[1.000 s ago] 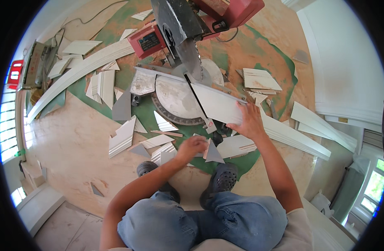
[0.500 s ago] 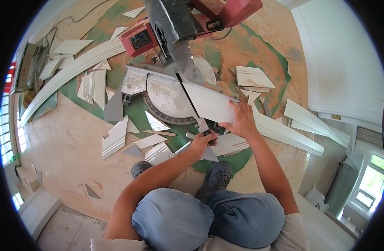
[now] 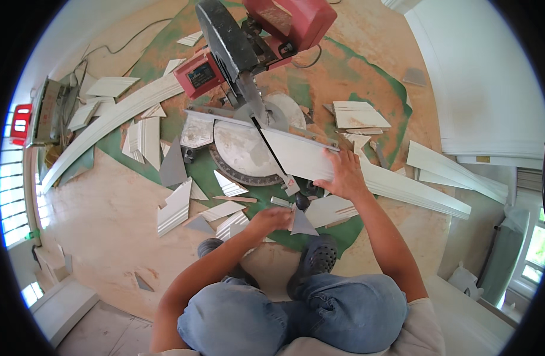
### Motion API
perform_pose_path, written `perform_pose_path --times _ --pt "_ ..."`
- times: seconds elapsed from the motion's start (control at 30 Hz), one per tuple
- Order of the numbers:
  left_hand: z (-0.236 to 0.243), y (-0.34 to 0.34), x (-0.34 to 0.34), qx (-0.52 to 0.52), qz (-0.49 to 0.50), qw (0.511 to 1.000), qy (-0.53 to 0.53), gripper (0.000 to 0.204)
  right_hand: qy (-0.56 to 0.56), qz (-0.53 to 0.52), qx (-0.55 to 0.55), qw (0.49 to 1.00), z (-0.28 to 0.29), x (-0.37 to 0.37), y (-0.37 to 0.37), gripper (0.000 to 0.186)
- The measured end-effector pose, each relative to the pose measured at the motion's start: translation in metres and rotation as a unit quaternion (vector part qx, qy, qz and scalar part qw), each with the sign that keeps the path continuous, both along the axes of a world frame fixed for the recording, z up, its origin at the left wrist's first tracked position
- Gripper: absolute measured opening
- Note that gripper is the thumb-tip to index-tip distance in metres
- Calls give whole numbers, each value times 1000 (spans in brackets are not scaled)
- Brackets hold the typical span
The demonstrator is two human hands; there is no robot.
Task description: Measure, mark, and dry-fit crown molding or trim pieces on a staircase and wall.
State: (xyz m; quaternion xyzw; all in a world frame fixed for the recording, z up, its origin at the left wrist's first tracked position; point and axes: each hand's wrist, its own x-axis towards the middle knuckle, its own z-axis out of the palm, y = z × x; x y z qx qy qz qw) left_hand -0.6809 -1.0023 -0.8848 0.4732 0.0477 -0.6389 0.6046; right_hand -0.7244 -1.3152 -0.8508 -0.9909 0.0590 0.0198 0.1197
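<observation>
A: Where is the white board (image 3: 299, 155)?
B: It lies on the saw (image 3: 244, 153), along the metal fence (image 3: 312, 137). Its left end is by the slot in the round base, and it stretches well out to the right, past the person's arm.

A: And the right hand (image 3: 345, 173)?
B: Spread fairly wide over the board, with the thumb at the near edge and the fingers reaching to the far edge by the fence. It has hold of the board there.

A: What about the left hand (image 3: 271, 221)?
B: It is low, in front of the saw, with the fingers partly curled. The fingertips are right by a grey triangular scrap (image 3: 303, 224), just below the black knob (image 3: 302, 202). I can't tell whether they grip anything.

A: Where is the blade (image 3: 252, 98)?
B: Near the upper end of the slot, beneath the black guard (image 3: 226, 38). The red motor (image 3: 199, 74) is to its left.

A: What lies around?
B: White offcuts are scattered on both sides, many on a green sheet (image 3: 262, 202) on the floor (image 3: 124, 219). A long white strip (image 3: 115, 124) runs off at the left. The person's dark shoes (image 3: 317, 256) are near the sheet's lower edge.
</observation>
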Motion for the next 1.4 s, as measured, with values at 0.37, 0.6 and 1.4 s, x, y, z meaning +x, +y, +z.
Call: perform_pose_path --times 0.37,0.6,1.4 --pt "267 134 179 213 112 785 -570 39 -6 10 29 1000 3 -3 -8 92" --pt "419 -9 284 90 89 689 -713 48 -16 0 43 999 0 -14 -18 91" --pt "292 -186 156 26 186 873 -450 35 -72 20 81 994 -23 -19 -21 89"
